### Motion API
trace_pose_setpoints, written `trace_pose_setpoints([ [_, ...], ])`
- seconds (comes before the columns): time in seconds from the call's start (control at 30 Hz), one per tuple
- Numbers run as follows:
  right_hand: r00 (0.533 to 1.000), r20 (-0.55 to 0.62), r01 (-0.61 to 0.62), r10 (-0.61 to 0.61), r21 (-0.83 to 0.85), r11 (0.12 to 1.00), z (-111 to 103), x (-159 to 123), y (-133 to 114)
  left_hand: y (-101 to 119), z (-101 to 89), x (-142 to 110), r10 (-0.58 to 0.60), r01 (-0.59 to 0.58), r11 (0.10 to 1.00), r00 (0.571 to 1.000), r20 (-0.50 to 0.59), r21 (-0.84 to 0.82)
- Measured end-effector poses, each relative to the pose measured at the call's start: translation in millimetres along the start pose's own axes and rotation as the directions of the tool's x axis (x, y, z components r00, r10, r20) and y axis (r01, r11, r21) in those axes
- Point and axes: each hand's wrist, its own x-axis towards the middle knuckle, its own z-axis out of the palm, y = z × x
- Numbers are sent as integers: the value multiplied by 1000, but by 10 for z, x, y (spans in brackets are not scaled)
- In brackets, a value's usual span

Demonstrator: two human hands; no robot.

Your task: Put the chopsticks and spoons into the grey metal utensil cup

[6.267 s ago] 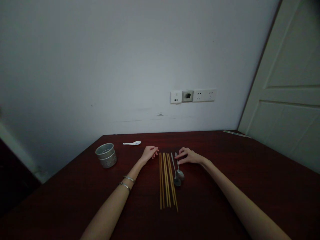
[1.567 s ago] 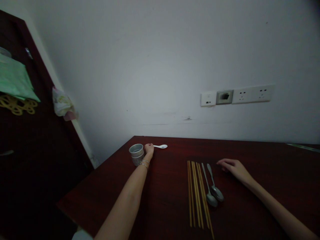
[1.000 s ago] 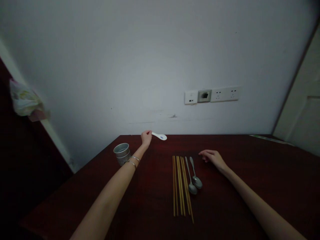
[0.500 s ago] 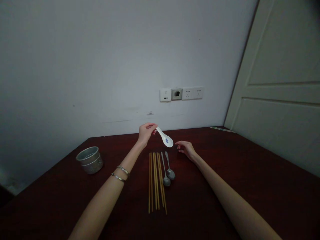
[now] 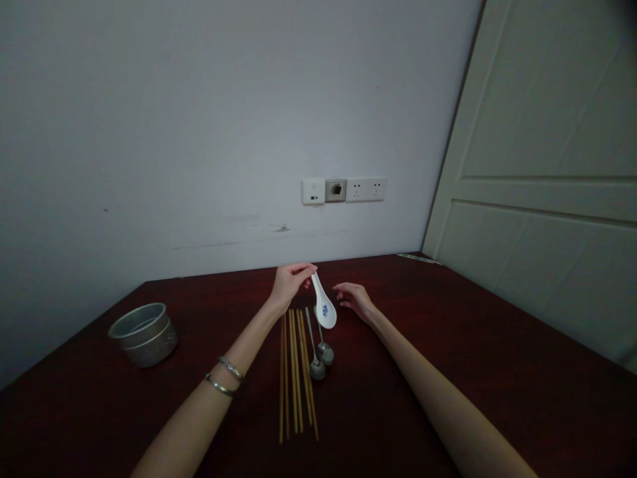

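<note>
My left hand pinches the handle end of a white soup spoon with a blue mark in its bowl. The spoon hangs bowl-down over two metal spoons and partly covers the handle of one. Left of these, several wooden chopsticks lie side by side, pointing away from me. My right hand, loosely curved with fingers and thumb apart, is just right of the soup spoon and holds nothing.
A round metal pot stands at the left on the dark red table. Behind it rises a pale wall with sockets. A panelled door is at the right, and a thin strip lies near the back right corner.
My left hand has lowered the soup spoon and tipped it more upright, bowl-down, nearer the metal spoons. The view has turned slightly right. My right hand stays beside the spoon.
</note>
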Motion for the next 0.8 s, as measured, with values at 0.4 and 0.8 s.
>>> trace_pose_setpoints([
  [0.4,938,343,47,48,-265,963,283,-240,-675,88,44,-69,45,-47,994,999,18,98],
  [0.8,946,323,182,7,-550,815,497,-260,-831,68,64,-57,73,-74,982,997,12,172],
])
